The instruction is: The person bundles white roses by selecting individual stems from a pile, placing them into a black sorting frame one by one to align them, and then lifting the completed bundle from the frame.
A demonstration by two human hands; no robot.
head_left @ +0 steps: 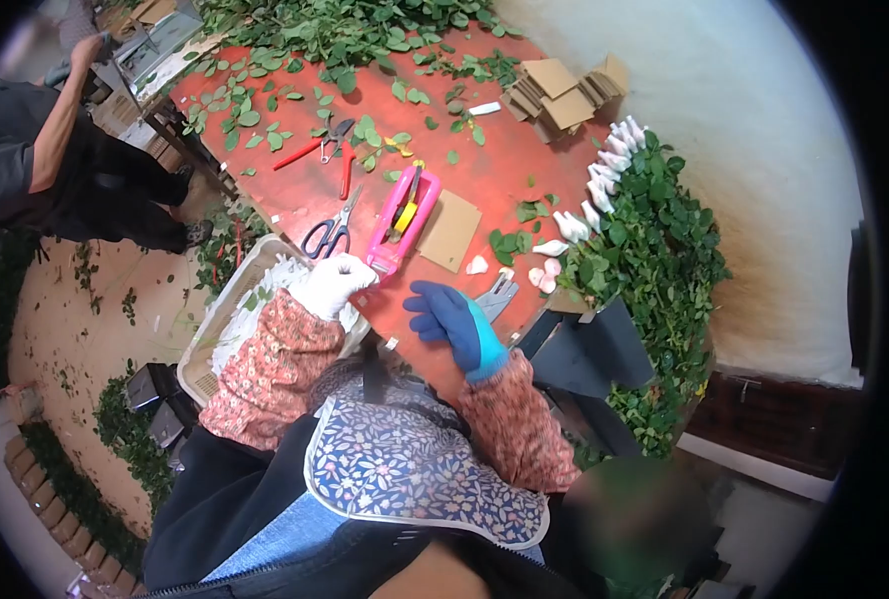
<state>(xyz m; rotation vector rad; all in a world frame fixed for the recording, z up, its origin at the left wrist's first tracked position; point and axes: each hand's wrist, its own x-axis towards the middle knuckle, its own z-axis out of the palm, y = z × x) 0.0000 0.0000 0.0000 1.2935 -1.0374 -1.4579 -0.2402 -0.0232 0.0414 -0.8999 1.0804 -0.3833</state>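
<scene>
Head view: the white-gloved left hand (337, 287) is curled beside the pink plastic tape dispenser (390, 222) on the red bench (290, 195); its grip cannot be told. The blue-gloved right hand (452, 321) looks empty, fingers loosely extended. A careless reach could snag the dark-handled metal scissors (344, 221).

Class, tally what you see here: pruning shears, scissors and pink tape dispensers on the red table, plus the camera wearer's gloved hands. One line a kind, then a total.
Pruning shears: 1
Scissors: 1
Pink tape dispenser: 1
Wearer's gloved hands: 2 (left hand in white, right hand in blue)
Total: 5
</scene>
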